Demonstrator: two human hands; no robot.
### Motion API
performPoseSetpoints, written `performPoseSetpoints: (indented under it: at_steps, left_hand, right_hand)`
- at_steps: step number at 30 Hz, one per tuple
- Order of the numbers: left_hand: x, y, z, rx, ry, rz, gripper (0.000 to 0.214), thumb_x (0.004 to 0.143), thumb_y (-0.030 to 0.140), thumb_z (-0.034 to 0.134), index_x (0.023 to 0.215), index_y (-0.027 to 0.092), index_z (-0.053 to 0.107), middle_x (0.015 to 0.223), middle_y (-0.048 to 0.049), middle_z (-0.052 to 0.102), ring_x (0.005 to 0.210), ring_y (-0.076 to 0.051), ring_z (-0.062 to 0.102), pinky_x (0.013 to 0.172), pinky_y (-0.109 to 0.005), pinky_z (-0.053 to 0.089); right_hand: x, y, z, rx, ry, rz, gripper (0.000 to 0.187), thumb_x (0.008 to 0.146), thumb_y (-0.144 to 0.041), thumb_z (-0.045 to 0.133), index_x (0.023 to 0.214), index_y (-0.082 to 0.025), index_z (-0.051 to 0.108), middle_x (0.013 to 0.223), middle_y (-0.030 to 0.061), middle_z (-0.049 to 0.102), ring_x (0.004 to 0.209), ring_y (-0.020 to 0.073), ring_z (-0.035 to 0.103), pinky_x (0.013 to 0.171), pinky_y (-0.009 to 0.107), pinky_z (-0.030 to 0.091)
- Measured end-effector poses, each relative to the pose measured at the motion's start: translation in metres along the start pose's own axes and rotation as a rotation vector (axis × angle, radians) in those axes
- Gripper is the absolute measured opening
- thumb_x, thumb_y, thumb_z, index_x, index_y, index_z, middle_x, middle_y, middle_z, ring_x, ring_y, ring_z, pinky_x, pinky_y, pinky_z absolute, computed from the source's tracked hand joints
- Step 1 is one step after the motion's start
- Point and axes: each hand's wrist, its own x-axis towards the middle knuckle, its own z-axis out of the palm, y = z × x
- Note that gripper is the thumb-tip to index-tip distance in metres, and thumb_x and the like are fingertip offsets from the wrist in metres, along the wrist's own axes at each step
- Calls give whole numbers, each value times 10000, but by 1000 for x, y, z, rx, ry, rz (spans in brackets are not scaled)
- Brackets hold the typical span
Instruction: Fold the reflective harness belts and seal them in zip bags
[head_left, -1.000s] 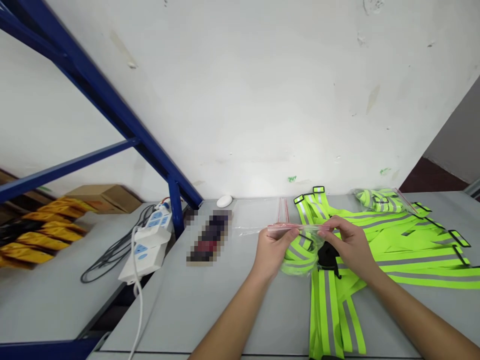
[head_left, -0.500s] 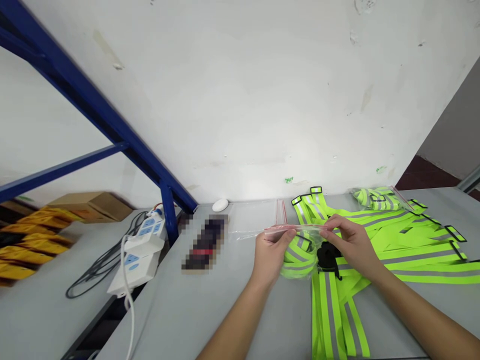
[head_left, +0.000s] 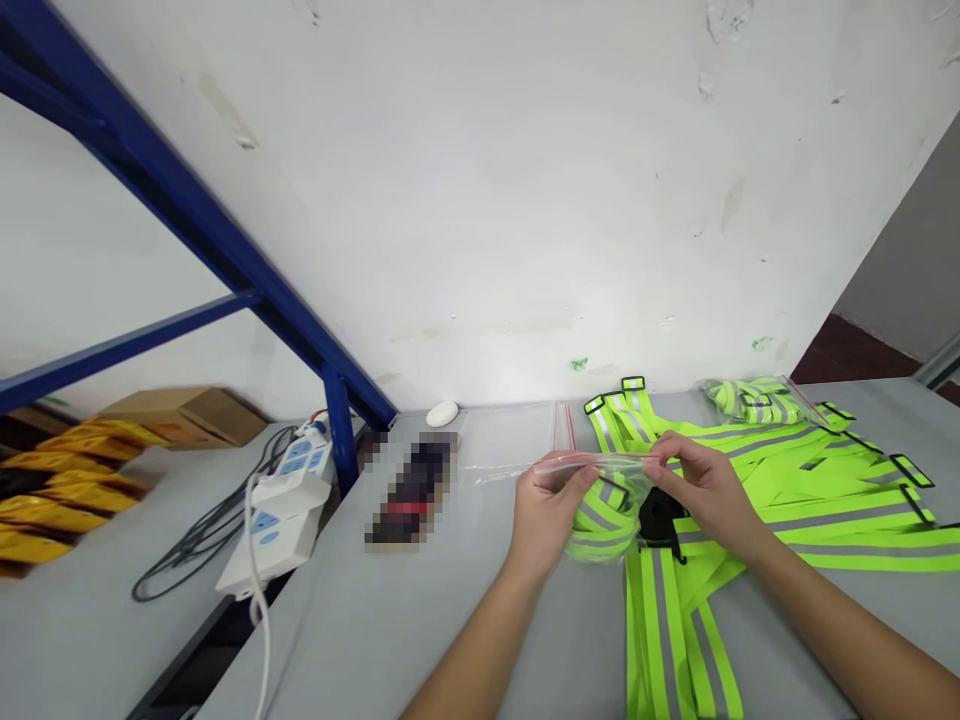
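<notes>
A clear zip-lock bag [head_left: 604,545] hangs from both my hands, with a folded neon-yellow reflective strap [head_left: 600,520] inside it. My left hand [head_left: 549,505] pinches the red-lined top edge at its left end. At the other end of that edge, the thumb and fingers of my right hand [head_left: 694,485] are closed on the plastic. Just behind and to the right spreads a pile of neon-yellow reflective straps [head_left: 750,465] with black buckles, some hanging toward the front edge.
A filled bag [head_left: 757,400] lies by the wall. Flat clear bags [head_left: 517,430] lie left of the straps, near a white round object [head_left: 442,413] and a blurred-out dark item [head_left: 412,490]. Power strips [head_left: 289,510], cables and a blue frame [head_left: 341,430] stand left.
My left hand has slid slightly right along the top edge of the bag, closer to my right hand. Otherwise the view has shifted only a little.
</notes>
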Motion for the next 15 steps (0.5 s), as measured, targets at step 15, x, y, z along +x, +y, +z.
performPoseSetpoints:
  at_steps: [15]
  left_hand:
    - [-3, 0, 0, 68, -49, 73, 231, 726, 376, 738, 771, 151, 710, 781, -44, 719, 733, -151, 647, 665, -231, 491]
  right_hand:
    - [-3, -7, 7, -11, 5, 61, 161, 818, -380, 673, 779, -228, 633, 745, -13, 544, 722, 152, 525, 686, 289, 397]
